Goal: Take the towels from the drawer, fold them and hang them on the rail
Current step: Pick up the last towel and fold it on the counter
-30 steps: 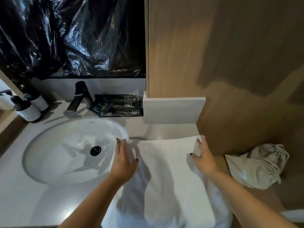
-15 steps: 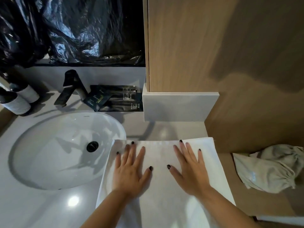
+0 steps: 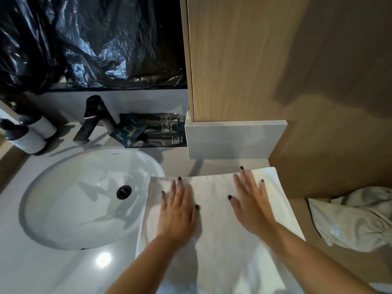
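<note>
Head view shows a white soft cloth towel lying flat on the pale stone counter, just right of the round white sink. The left hand and the right hand both press down on it with straight, spread fingers, holding nothing. I think they lie flat like this to smooth the towel so a fold comes out neat. A crumpled grey cloth bag sits far right of the sink, apart from the towel.
</note>
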{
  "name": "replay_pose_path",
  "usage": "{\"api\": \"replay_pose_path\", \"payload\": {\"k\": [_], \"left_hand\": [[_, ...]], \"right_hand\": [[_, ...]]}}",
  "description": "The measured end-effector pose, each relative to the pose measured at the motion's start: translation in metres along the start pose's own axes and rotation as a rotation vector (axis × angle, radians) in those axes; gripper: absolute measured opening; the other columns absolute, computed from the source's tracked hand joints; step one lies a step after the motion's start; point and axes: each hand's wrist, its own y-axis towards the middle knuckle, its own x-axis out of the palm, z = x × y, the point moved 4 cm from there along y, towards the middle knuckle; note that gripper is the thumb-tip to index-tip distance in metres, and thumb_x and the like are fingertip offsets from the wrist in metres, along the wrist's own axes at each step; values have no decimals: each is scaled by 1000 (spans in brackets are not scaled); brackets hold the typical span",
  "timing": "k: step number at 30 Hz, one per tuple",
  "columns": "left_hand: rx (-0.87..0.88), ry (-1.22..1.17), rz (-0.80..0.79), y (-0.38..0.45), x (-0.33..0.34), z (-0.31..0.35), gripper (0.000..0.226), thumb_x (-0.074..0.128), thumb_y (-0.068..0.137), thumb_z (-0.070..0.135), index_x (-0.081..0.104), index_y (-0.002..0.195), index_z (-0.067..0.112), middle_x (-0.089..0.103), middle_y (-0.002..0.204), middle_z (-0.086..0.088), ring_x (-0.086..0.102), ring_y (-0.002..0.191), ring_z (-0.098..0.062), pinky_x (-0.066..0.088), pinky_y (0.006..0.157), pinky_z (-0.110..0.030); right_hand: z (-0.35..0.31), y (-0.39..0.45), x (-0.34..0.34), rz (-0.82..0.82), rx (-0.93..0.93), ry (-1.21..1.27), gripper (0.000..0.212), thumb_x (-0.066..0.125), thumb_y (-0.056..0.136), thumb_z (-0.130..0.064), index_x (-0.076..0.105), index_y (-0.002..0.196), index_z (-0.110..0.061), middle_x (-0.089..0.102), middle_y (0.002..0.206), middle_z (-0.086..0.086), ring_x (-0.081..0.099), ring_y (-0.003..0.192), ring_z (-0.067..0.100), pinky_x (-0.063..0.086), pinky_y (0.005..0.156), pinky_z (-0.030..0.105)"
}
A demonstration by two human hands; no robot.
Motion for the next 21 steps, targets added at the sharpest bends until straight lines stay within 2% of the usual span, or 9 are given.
{"api": "replay_pose_path", "payload": {"k": [2,4,7,10,14,16,18,20,21], "left_hand": [[64,-5,16,-15,15,15,66,10,100,53,-16,154,24,-29,159,1,-30,147,-20,-26,116,-40],[68,-9,53,-22,24,16,66,11,99,55,-12,155,29,-21,162,3,-24,149,-17,-18,119,-42],[115,32,63,-17,23,3,66,10,98,61,-13,155,37,-20,163,5,-26,148,-15,-12,121,-44],[107,65,47,-18,13,-12,67,11,99,60,-13,156,32,-23,163,2,-28,147,-16,-11,122,-45],[37,-7,-28,-34,6,-13,66,9,101,52,-17,154,24,-27,161,-3,-34,144,-18,-16,121,-43],[56,-45,-36,-49,9,-3,67,1,96,54,-18,152,22,-27,160,-4,-34,144,-21,-20,119,-41],[79,-69,-36,-70,17,8,71,-3,93,58,-15,153,23,-27,159,-1,-33,145,-20,-22,117,-39],[75,-36,-27,-83,27,13,70,2,95,57,-12,155,23,-24,162,-2,-29,147,-19,-19,119,-41],[74,-22,-14,-85,29,14,70,8,98,55,-7,157,21,-19,163,-3,-23,149,-20,-14,121,-43]], "right_hand": [[-29,-25,8,75,-91,47,56,34,99,-33,34,152,-14,18,163,5,15,151,26,10,120,48],[-42,-44,20,45,-173,-1,57,29,101,-41,36,152,-18,24,162,4,20,150,25,18,116,50],[-9,-40,20,-28,-111,-99,65,19,100,-55,21,157,-23,10,165,-3,7,152,19,7,119,47],[32,-37,10,-83,0,-207,71,9,97,-62,-3,158,-27,-14,164,-8,-14,151,16,-9,122,42],[36,-41,0,-144,75,-186,68,16,101,-53,-8,157,-23,-20,163,-3,-22,149,19,-12,120,43],[14,-54,-1,-98,65,-119,63,25,104,-40,2,158,-18,-15,164,0,-16,151,21,-8,121,46],[-18,-79,3,-58,-33,-31,58,33,101,-33,22,156,-16,5,165,4,2,152,26,7,121,52],[-40,-100,13,-83,-97,-51,58,31,98,-38,36,152,-17,22,161,7,18,149,30,20,118,56],[-43,-103,17,-101,-90,-87,59,28,97,-41,37,151,-18,25,161,7,23,148,30,20,115,56]]}}
